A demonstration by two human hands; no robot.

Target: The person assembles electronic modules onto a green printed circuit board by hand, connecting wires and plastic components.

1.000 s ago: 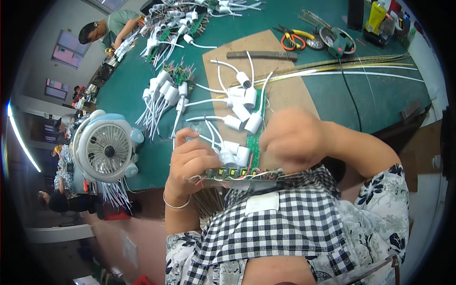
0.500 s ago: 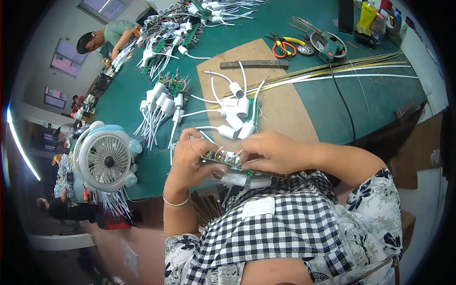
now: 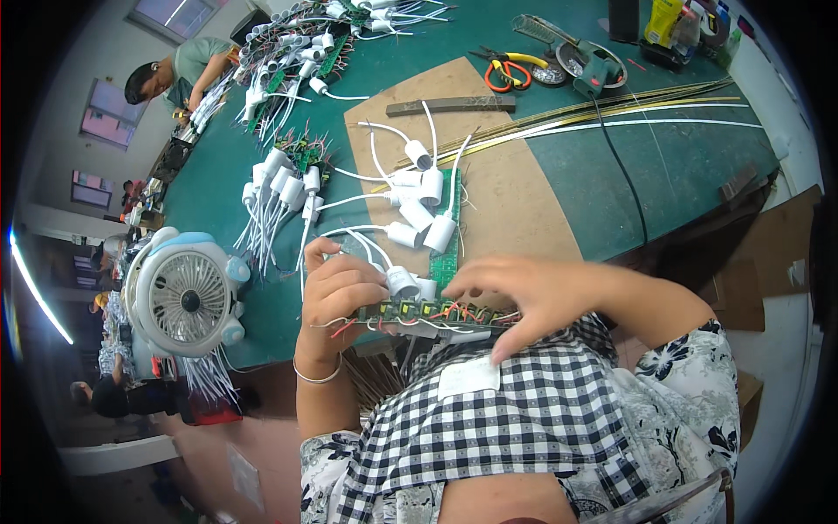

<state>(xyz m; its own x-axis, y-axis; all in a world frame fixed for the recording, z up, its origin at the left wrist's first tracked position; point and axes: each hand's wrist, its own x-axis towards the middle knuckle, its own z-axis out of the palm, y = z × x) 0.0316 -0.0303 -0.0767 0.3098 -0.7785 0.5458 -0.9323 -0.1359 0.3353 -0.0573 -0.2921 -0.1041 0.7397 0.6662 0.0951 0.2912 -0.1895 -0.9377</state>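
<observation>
Pinching component-laden circuit-board strip (image 3: 428,313) at its left end in left hand (image 3: 339,293), just in front of checked apron (image 3: 524,419), with red and white leads (image 3: 347,328) loose along it. Holding right hand (image 3: 546,301) spread around its right end, with thumb well apart from fingers; cannot tell if touching. Judged as handling leads; next, seemingly needing right-hand closure on a lead, with strip steadied by left.

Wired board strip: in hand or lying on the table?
In hand: the left hand grips the left end of the board strip, in front of the checked apron. Right hand open near its other end; contact unclear.
</observation>
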